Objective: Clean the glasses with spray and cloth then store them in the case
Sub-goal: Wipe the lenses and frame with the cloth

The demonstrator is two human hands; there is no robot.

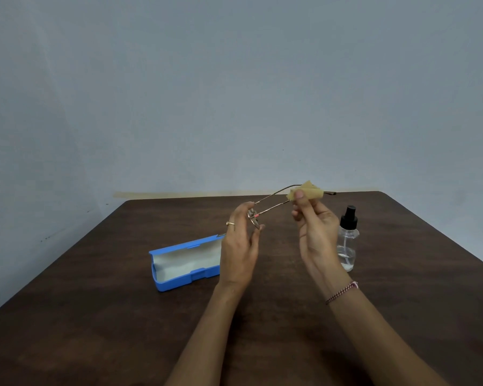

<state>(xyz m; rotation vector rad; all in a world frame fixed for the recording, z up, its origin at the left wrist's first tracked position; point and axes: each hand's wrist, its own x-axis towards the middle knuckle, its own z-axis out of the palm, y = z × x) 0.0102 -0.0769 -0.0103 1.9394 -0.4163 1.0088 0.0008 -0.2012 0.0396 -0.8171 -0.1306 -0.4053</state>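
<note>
Brown table (123, 330): blue case (176, 284) open, left; spray bottle (347, 240) standing, right. Left hand (239, 246) pinches the glasses (253, 217), held above the table; right hand (315, 232) pinches the cloth (307, 192) round one arm. Wiping step, seemingly; next, folding and casing.

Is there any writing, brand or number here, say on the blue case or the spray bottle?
No text can be read anywhere in this picture.
On the blue case: no print shows.
On the spray bottle: clear, no label shows.
On the cloth and the glasses: any marks are too small to tell.
</note>
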